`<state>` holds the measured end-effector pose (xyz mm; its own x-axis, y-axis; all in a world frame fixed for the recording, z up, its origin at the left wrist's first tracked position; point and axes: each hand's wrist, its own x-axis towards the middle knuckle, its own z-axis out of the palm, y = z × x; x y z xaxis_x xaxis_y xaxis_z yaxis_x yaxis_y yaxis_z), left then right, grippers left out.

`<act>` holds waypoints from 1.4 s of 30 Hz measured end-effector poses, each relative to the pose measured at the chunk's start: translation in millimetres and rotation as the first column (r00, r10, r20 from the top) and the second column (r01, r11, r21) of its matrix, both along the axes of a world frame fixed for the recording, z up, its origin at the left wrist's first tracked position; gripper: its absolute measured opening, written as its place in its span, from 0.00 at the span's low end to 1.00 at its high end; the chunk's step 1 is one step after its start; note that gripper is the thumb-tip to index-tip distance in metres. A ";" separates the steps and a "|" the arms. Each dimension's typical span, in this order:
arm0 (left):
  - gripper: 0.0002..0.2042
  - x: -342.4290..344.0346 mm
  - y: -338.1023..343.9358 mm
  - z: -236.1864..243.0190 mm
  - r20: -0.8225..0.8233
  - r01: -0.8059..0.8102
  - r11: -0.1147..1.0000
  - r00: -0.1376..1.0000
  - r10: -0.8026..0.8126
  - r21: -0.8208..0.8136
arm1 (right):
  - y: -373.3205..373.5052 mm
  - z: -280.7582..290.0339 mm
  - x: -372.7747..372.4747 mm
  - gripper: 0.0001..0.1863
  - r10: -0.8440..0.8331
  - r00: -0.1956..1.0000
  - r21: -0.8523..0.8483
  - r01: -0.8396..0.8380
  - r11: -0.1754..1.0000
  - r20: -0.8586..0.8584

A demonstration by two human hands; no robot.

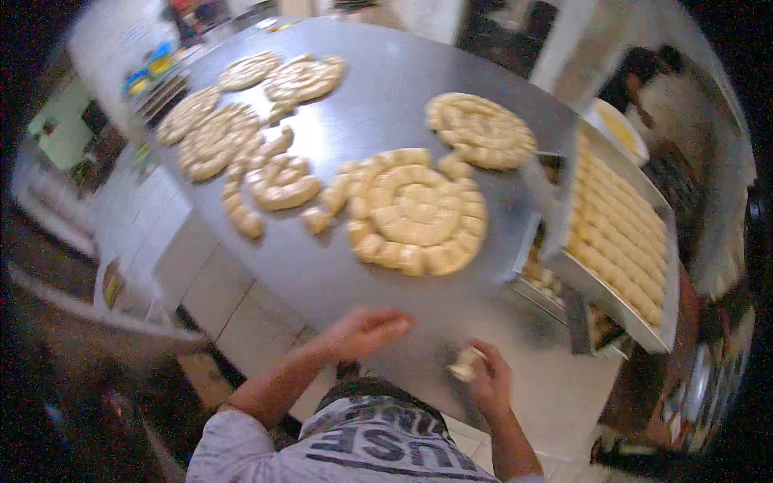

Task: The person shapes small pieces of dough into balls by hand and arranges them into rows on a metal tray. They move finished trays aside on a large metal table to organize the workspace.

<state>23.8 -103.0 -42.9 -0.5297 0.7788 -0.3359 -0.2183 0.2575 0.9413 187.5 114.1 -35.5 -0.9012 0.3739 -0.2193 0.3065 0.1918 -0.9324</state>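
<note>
My right hand (491, 380) is closed around a small pale dough piece (465, 365) at the near edge of the metal table (386, 88). To its left, my left hand (369, 332) hovers over the same edge, slightly blurred, fingers stretched to the right and no object visible in them. Just beyond the hands lies a large spiral of cut dough pieces (419, 209). Another dough spiral (481, 131) sits farther back on the right. On the left are a smaller coil (282, 182) with loose strips beside it and several more spirals (219, 141).
At the right, a metal tray (616, 310) packed with rows of dough balls rests tilted on another tray (541, 296). Behind it stand a white bowl (616, 129) with yellow contents and another person (676, 105). Tiled floor (217, 282) shows at the left.
</note>
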 end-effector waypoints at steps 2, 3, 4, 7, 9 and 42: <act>0.16 -42.4 -51.5 -2.7 -0.444 -0.446 0.893 0.814 0.374 -0.066 | -0.1 -23.0 53.8 0.17 -0.057 0.995 0.376 0.086 0.922 -0.086; 0.15 -68.0 -88.4 -13.9 -0.628 -0.612 0.790 0.627 0.461 -0.031 | 1.1 -20.1 63.1 0.18 0.008 0.999 0.631 0.018 0.776 -0.037; 0.15 -90.2 -124.2 -24.4 -0.774 -0.734 0.678 0.411 0.481 0.032 | 4.7 -22.8 56.9 0.19 0.063 0.996 0.832 -0.087 0.547 0.063; 0.17 -131.8 -164.1 -37.4 -0.978 -0.870 0.493 0.082 0.190 0.022 | 14.5 -38.8 -1.5 0.22 -0.188 0.982 0.981 0.013 0.195 0.025; 0.18 -150.9 -169.3 -47.3 -0.997 -0.856 0.515 0.005 0.072 0.033 | 7.7 -46.3 -46.0 0.20 -0.280 0.953 0.927 0.202 0.316 -0.113; 0.13 1.5 70.1 3.0 0.046 -0.480 0.835 0.872 0.487 0.270 | 94.5 -22.5 79.8 0.17 -0.149 0.984 0.786 0.170 0.595 -0.100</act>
<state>25.4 -32.9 -39.9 -0.8673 0.4786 -0.1372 -0.2263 -0.1333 0.9649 267.3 208.7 -58.0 -0.8105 0.5299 0.2497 0.3879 0.8048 -0.4492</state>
